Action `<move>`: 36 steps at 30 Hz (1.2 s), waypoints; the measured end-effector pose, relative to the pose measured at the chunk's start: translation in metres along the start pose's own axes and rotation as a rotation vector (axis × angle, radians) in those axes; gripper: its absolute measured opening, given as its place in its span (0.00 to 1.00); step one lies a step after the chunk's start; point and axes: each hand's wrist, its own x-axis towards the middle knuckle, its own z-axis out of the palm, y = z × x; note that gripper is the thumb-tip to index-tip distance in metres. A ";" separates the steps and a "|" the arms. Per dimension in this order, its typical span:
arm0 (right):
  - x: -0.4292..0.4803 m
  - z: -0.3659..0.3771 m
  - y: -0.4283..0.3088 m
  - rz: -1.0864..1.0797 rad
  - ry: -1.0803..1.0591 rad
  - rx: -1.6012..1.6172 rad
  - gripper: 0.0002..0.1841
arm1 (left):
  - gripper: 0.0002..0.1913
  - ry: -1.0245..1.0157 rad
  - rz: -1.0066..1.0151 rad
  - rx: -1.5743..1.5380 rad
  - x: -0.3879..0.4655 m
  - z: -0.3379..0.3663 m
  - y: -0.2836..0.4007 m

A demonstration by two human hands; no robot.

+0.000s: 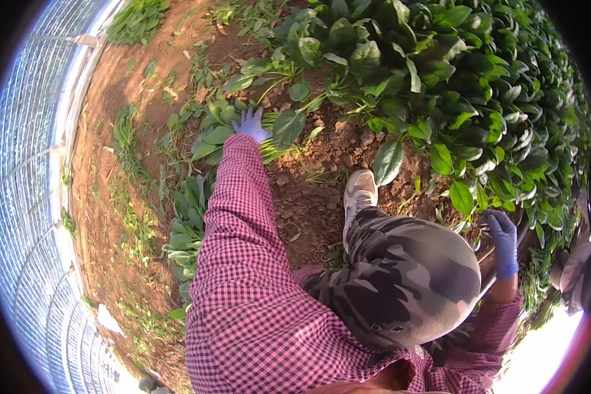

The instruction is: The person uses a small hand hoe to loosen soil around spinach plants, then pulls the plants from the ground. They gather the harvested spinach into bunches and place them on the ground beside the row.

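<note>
My left hand (251, 126), in a thin bluish glove, lies with spread fingers on a bunch of cut leafy greens (215, 135) that look like spinach. The bunch rests on the soil, with its pale green stems (275, 153) pointing right. One broad leaf (288, 129) lies across those stems. On the far side of my bent knee is my right hand (505, 241), in a blue glove, low beside the standing crop. Its fingers are curled and partly in shadow. A thin pole or handle (487, 253) passes by the wrist; whether the hand grips anything is unclear.
Dense standing spinach-like plants (453, 64) fill the upper right. More cut greens (184, 231) lie along my left sleeve, and another pile (138, 19) sits farther up. My shoe (361, 191) stands on crumbly soil (310, 207). A ribbed plastic greenhouse wall (24, 162) curves along the left.
</note>
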 end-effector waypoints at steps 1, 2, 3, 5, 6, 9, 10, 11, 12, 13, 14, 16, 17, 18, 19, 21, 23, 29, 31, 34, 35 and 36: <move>-0.013 -0.009 -0.014 -0.029 -0.020 -0.111 0.11 | 0.50 -0.004 0.036 0.027 0.005 0.006 -0.005; -0.029 -0.021 -0.028 -0.014 -0.066 -0.142 0.12 | 0.50 0.034 0.053 0.058 0.010 0.010 -0.011; -0.043 -0.034 -0.042 0.012 -0.093 -0.164 0.13 | 0.49 0.010 0.079 0.082 0.018 0.013 -0.014; -0.073 -0.068 -0.064 0.010 -0.109 -0.320 0.16 | 0.52 0.038 0.305 -0.068 0.031 0.010 -0.025; -0.090 -0.086 -0.068 0.078 -0.017 -0.289 0.18 | 0.56 0.080 0.340 -0.101 0.032 0.009 -0.028; -0.129 -0.140 -0.037 0.169 0.217 -0.129 0.18 | 0.57 0.016 0.345 0.193 0.015 -0.021 -0.029; -0.137 -0.154 -0.011 0.251 0.335 -0.078 0.18 | 0.57 -0.036 0.257 0.269 0.000 -0.036 -0.022; -0.140 -0.163 0.023 0.226 0.376 0.035 0.18 | 0.48 -0.009 0.262 0.337 -0.018 -0.053 -0.012; -0.138 -0.168 0.062 0.257 0.441 0.170 0.18 | 0.39 -0.118 0.324 0.332 -0.034 -0.074 0.014; -0.134 -0.170 0.104 0.345 0.456 0.233 0.16 | 0.31 -0.256 0.311 0.349 -0.056 -0.100 0.041; -0.120 -0.169 0.147 0.365 0.369 0.376 0.14 | 0.24 -0.274 0.412 0.147 -0.086 -0.116 0.071; -0.078 -0.146 0.231 0.661 0.593 -0.431 0.23 | 0.15 -0.341 0.637 0.017 -0.149 -0.143 0.144; -0.068 -0.140 0.264 0.581 0.555 -0.551 0.26 | 0.16 -0.357 0.821 0.108 -0.181 -0.152 0.184; -0.054 -0.133 0.293 0.583 0.591 -0.457 0.28 | 0.16 -0.288 1.070 0.199 -0.212 -0.153 0.223; -0.039 -0.122 0.315 0.650 0.697 -0.370 0.32 | 0.16 -0.324 1.236 0.351 -0.237 -0.142 0.267; -0.017 -0.110 0.340 0.670 0.751 -0.240 0.36 | 0.16 -0.341 1.478 0.463 -0.284 -0.103 0.339; 0.001 -0.111 0.346 0.733 0.815 -0.305 0.31 | 0.18 -0.330 1.437 0.656 -0.318 -0.040 0.399; 0.028 -0.130 0.353 0.752 0.986 -0.479 0.21 | 0.11 -0.084 1.474 1.183 -0.350 0.205 0.564; 0.028 -0.133 0.365 0.756 0.955 -0.451 0.21 | 0.13 -0.157 1.125 0.788 -0.343 0.265 0.607; 0.025 -0.138 0.379 0.736 0.764 -0.214 0.21 | 0.21 0.113 1.192 0.423 -0.306 0.300 0.636; 0.021 -0.140 0.381 0.704 0.743 -0.116 0.21 | 0.25 0.294 1.305 0.485 -0.294 0.304 0.643; 0.016 -0.139 0.379 0.592 0.774 0.357 0.18 | 0.27 0.426 1.336 0.768 -0.280 0.299 0.648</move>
